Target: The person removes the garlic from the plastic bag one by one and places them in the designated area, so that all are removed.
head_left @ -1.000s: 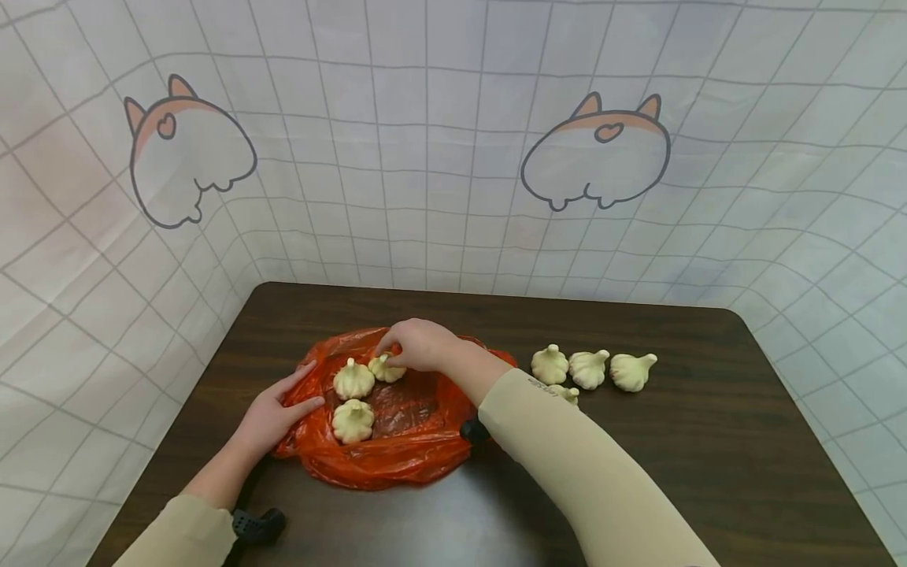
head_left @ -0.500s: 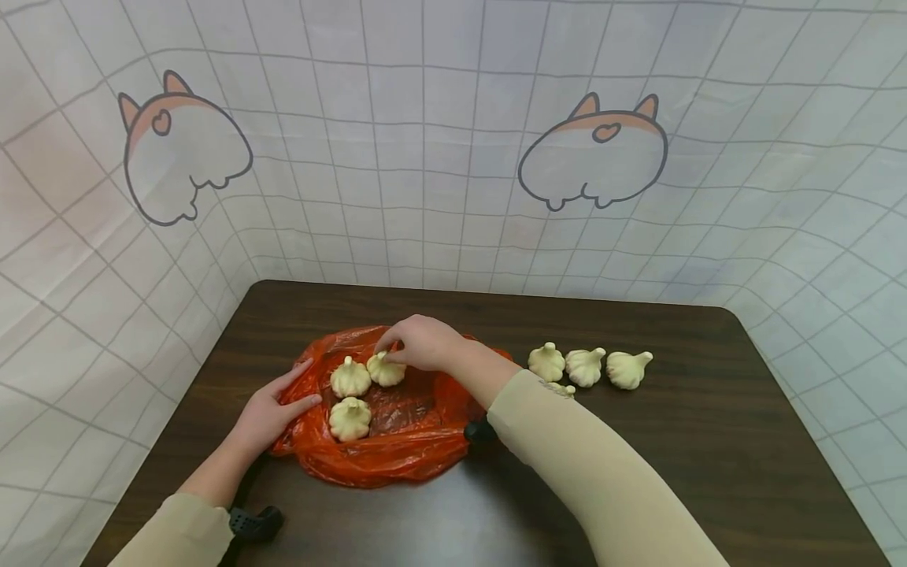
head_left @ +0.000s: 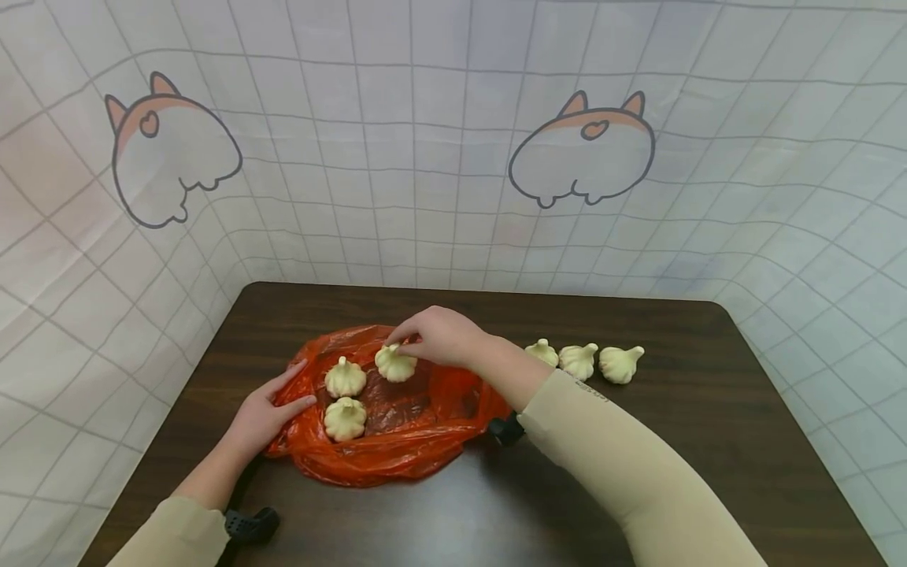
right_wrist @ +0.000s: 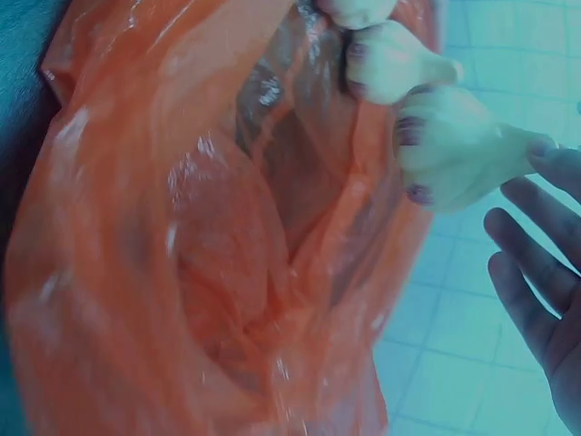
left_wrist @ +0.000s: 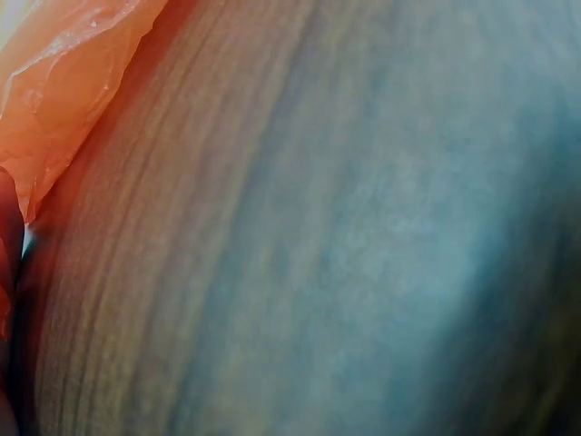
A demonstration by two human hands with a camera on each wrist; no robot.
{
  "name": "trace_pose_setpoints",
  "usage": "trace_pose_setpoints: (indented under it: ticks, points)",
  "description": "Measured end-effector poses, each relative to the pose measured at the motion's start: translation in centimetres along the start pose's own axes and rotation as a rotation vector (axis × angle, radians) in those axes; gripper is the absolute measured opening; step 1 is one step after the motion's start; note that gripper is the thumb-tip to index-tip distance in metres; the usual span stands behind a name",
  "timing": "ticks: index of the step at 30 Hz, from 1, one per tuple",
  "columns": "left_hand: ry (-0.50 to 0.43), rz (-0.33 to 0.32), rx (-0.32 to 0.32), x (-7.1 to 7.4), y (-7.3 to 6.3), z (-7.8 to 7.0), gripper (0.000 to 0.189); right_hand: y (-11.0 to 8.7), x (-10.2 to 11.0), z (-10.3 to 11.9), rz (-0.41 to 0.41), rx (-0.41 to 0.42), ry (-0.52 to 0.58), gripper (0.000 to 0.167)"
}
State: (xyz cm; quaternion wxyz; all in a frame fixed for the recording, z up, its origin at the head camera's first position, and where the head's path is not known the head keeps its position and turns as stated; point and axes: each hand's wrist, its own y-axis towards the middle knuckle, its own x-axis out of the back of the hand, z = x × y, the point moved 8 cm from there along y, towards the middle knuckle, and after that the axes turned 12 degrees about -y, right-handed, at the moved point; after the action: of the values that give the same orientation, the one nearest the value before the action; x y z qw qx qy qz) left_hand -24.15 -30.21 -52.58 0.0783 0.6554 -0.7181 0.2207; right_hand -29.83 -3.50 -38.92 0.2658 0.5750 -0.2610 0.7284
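A garlic bulb [head_left: 394,365] with a pale body hangs by its stem from my right hand [head_left: 442,337], which pinches it between thumb and fingertips. In the right wrist view this garlic bulb [right_wrist: 454,150] shows purplish marks at its base, above the bag. Two other garlic bulbs sit inside the red plastic bag, a rear one [head_left: 345,378] and a front one [head_left: 345,420]. My left hand [head_left: 258,421] rests against the left side of the red plastic bag [head_left: 383,471], thumb and fingers spread and fairly straight. Only the bag's edge [left_wrist: 82,82] shows clearly in the left wrist view.
Right of the bag, several garlic bulbs stand on the dark wooden table [head_left: 708,441]: a partly covered one [head_left: 542,351], a middle one [head_left: 578,361] and a right one [head_left: 620,365]. My right sleeve [head_left: 631,465] crosses in front. A white gridded curtain [head_left: 425,157] surrounds the back and sides.
My right hand has shifted slightly right with the garlic bulb, away from the rear one in the bag. My left hand keeps its place at the bag. The head view has turned slightly right.
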Motion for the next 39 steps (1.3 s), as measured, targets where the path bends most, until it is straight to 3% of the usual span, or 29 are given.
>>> trace_pose_setpoints:
  ticks: [13, 22, 30, 39]
  points:
    - [0.040, -0.002, 0.003, -0.1, 0.1, 0.1, 0.082, -5.7, 4.1, -3.4, -0.127, -0.076, 0.031, 0.023]
    - [0.037, 0.007, 0.013, -0.3, 0.0, 0.1, 0.084, -10.5, 5.7, -6.0, -0.192, -0.119, 0.066, 0.023]
    - [0.032, 0.009, 0.015, -0.2, -0.1, 0.2, 0.084, -15.6, 5.6, -9.5, -0.248, -0.229, 0.110, 0.022]
    - [0.030, 0.018, 0.024, -0.4, 0.0, 0.2, 0.084, -22.5, 3.5, -14.6, -0.241, -0.394, 0.125, 0.025]
